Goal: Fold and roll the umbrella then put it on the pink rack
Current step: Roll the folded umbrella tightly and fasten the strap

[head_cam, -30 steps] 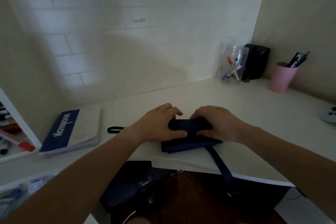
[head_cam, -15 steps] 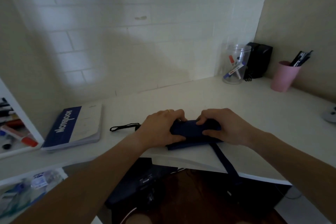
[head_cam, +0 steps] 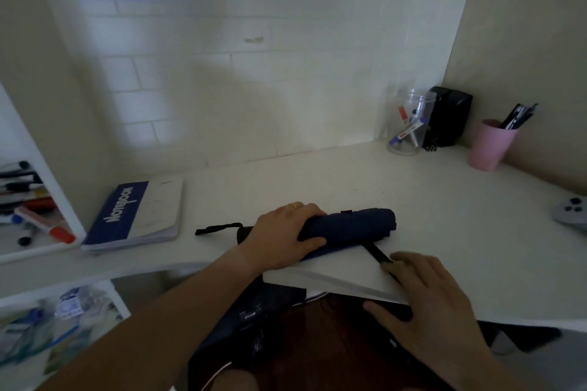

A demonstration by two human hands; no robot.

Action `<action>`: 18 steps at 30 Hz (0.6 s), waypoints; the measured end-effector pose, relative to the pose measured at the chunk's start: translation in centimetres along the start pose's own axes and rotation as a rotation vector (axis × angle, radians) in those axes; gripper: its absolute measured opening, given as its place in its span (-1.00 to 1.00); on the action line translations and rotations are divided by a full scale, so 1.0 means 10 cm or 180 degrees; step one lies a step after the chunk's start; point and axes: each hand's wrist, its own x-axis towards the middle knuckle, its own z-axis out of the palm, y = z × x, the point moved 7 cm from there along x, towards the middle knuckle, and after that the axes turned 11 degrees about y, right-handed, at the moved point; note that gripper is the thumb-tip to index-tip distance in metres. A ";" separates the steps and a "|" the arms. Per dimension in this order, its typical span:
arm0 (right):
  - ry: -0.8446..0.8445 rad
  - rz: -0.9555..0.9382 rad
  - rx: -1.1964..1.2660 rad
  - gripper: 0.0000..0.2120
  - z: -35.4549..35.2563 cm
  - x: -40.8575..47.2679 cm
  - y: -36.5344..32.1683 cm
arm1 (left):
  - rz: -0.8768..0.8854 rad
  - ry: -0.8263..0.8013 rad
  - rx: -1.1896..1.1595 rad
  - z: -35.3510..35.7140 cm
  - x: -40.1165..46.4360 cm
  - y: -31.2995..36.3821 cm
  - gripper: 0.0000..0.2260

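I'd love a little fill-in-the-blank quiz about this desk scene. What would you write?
1. The left hand presses down on the rolled ____.
2. The notebook lies to the ____ of the left hand.
3. The pens stand in a ____ cup.
4. The right hand reaches for the dangling ____.

Missing words: umbrella; left; pink; strap

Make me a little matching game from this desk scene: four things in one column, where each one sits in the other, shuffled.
Things:
1. umbrella
2. notebook
3. pink cup
4. clear jar

Places:
A. far right, by the wall, holding pens
B. under the left hand, near the desk's front edge
C. left side of the desk, lying flat
D. back of the desk, beside a black box

Pairs: 1-B, 2-C, 3-A, 4-D
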 end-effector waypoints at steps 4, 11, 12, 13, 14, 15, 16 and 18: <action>0.0188 -0.0364 -0.0093 -0.54 0.02 -0.12 -0.18 | 0.0306 0.0230 0.0324 0.02 -0.07 0.16 -0.67; -0.0067 -0.0735 0.0129 -0.48 0.02 -0.03 -0.27 | 0.0465 0.0406 0.0764 0.05 -0.12 0.32 -0.66; -0.0068 -0.0842 0.0200 -0.48 -0.01 -0.01 -0.31 | 0.0471 0.0406 0.0779 0.05 -0.13 0.34 -0.65; -0.0070 -0.0966 0.0244 -0.49 -0.05 0.02 -0.38 | 0.0498 0.0395 0.0793 0.06 -0.14 0.38 -0.64; -0.0048 -0.1071 0.0267 -0.51 -0.09 0.07 -0.45 | 0.0528 0.0363 0.0802 0.07 -0.15 0.41 -0.63; 0.0020 -0.1157 0.0287 -0.55 -0.15 0.13 -0.52 | 0.0551 0.0327 0.0793 0.08 -0.18 0.45 -0.62; 0.0141 -0.1191 0.0315 -0.62 -0.22 0.21 -0.58 | 0.0564 0.0283 0.0776 0.08 -0.21 0.48 -0.62; 0.0404 -0.1002 0.0469 -0.75 -0.36 0.41 -0.60 | 0.0558 0.0211 0.0725 0.06 -0.26 0.52 -0.62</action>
